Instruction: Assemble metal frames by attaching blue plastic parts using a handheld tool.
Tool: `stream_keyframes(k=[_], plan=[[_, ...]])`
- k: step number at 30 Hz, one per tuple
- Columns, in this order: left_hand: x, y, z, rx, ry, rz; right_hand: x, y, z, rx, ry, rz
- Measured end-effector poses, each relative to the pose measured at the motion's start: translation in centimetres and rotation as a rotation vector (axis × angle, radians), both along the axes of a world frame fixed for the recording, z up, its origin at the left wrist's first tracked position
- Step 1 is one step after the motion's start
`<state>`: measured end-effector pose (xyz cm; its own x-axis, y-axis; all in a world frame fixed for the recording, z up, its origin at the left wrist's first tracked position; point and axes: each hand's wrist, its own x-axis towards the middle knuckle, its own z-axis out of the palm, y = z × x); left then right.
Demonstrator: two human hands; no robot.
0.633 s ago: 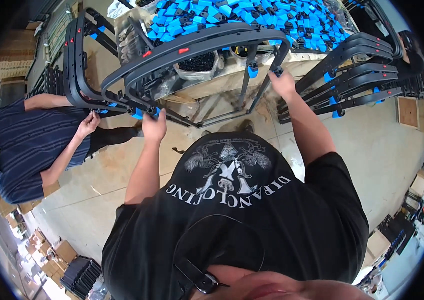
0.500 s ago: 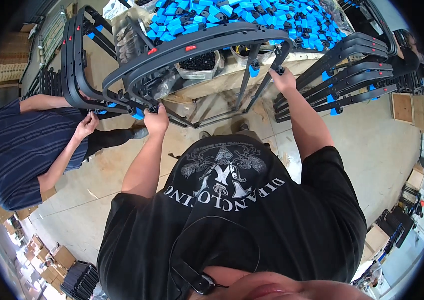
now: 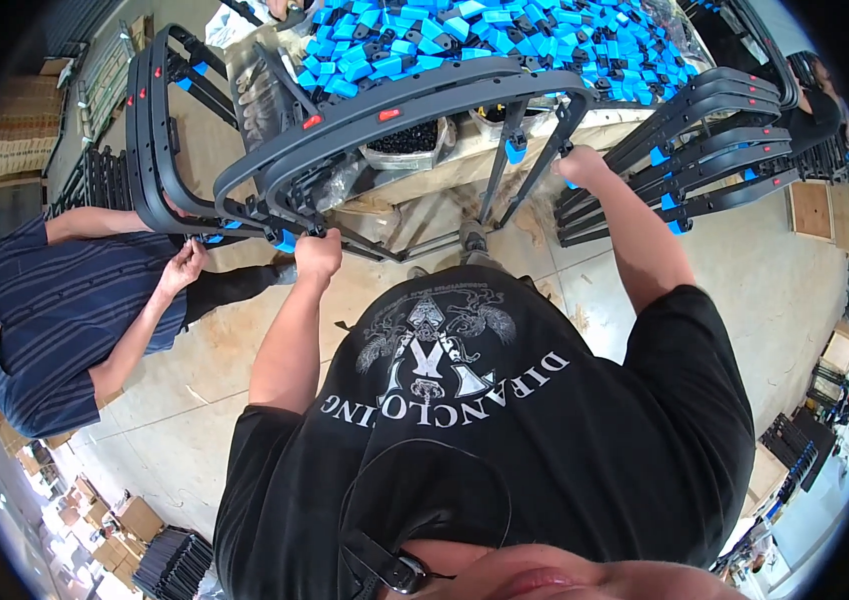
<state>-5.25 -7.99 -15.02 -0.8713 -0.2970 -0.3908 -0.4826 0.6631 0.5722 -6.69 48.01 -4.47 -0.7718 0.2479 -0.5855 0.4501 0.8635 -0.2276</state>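
Observation:
A black curved tubular frame (image 3: 415,122) with red tabs stands upright before me, beside a second like frame (image 3: 295,137) at its left. My left hand (image 3: 319,256) is closed around the lower left part of the nearer frame, next to a blue plastic piece (image 3: 285,241). Around the right side of that same frame my right hand (image 3: 583,168) is closed, below its bend; a bit of blue shows under the fingers. The frame's thin lower legs (image 3: 511,185) reach toward the floor, and the gripped spots are partly hidden by my fingers.
Blue plastic pieces (image 3: 505,40) heap on the table (image 3: 415,187), beside a bin of small black parts (image 3: 400,150). Folded black frames (image 3: 705,140) stand at right, more frames (image 3: 150,130) at left. A co-worker (image 3: 75,300) in a striped shirt handles those left frames.
The view has shifted slightly. My right hand and the frame sit a little lower and to the right, still gripped by both hands. One of my feet has stepped forward under the frame.

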Motion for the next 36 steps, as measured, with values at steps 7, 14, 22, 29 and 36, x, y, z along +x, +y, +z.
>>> stream_keyframes(k=[7,14,22,29,36], plan=[[-1.8,3.1,10.8,0.196,-0.509,-0.062,2.6,0.8,-2.0,0.049,0.258,-0.067],[2.4,0.0,3.1,0.252,0.316,-0.108,4.6,2.4,-6.1,-0.748,0.407,-0.395],[0.8,-0.4,3.9,0.298,0.161,-0.356,2.9,2.7,-7.1,-0.467,0.435,-0.135],[-0.2,2.8,2.1,0.160,0.391,-0.184,2.8,1.4,-5.2,-0.398,0.512,-0.243],[0.6,2.3,2.6,0.199,0.422,-0.187,3.8,0.1,-3.9,-0.498,0.232,-0.396]])
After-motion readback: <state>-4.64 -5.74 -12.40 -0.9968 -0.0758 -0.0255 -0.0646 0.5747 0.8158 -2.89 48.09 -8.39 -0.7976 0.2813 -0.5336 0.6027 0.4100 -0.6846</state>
